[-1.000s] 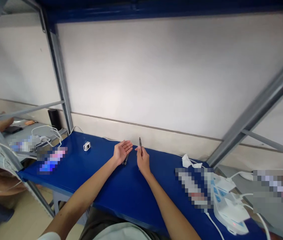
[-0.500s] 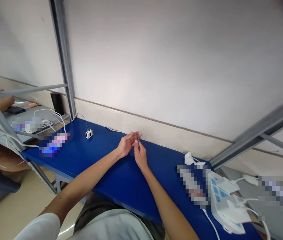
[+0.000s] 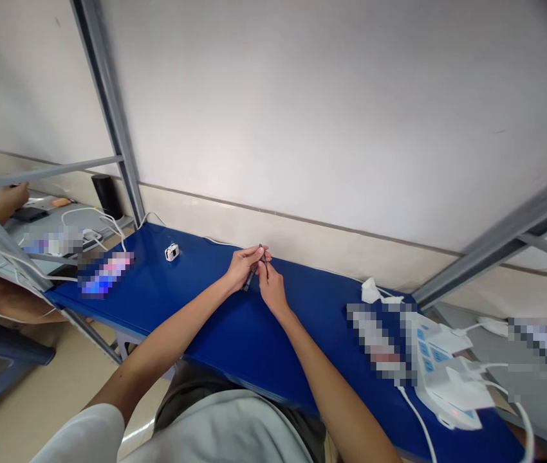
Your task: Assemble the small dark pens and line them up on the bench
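Note:
Over the blue tabletop (image 3: pixel 235 347), both of my hands meet around a thin dark grey strip (image 3: pixel 250 280) whose kind I cannot make out. My left hand (image 3: pixel 242 267) pinches it near its upper end, thumb against fingers. Close beside it on the right, my right hand (image 3: pixel 272 289) has its fingertips closed on the same strip. The strip's lower part hangs out below my left hand, slanting down to the left. My fingers cover its middle. To the left on the table sits a small white device (image 3: pixel 172 252) with a dark window.
A blurred-out lit phone (image 3: pixel 107 275) lies at the table's left end. At right are another blurred phone (image 3: pixel 380 347), a crumpled tissue (image 3: pixel 370 290) and a white power strip (image 3: pixel 440 373) with plugs and cables. Grey metal posts (image 3: pixel 109 96) frame the table; another person's hand (image 3: pixel 10 198) shows far left.
My left hand has gone from an open palm with spread fingers to a pinch on the dark strip. More of the strip now shows below it. The camera view has shifted slightly.

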Motion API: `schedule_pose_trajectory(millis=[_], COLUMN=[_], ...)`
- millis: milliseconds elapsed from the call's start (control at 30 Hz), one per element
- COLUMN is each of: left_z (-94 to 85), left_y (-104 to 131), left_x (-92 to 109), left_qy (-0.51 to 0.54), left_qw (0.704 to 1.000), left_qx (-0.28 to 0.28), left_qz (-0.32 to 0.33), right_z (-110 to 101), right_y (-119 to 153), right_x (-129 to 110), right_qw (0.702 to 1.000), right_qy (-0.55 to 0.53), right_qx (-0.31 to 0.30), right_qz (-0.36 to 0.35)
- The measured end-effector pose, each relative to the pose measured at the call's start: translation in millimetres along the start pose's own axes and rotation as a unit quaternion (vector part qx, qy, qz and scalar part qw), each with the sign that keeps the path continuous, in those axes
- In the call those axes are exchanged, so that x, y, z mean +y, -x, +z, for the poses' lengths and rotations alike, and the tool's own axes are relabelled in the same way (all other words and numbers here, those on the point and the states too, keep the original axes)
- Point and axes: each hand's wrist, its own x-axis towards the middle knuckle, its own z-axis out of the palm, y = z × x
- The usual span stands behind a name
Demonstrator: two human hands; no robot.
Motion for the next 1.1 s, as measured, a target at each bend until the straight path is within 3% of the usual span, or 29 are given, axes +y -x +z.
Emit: schedule_pose_trajectory(millis=[800, 1100], left_z=[9.9, -0.4], left_y=[2.3, -3.7], left_x=[2.9, -7.1], left_qy=[-0.022, 0.042], left_qw=[0.998, 0.998], left_qx=[0.065, -0.046], left_qz=[0.015, 0.002], right_z=[-9.4, -12.4], right_y=[1.8, 1.4], right_x=[4.3, 0.6], right_qw=[0.997, 0.998], right_qy=[0.069, 0.056], right_qx=[-0.019, -0.003], right_qz=[-0.005, 0.029])
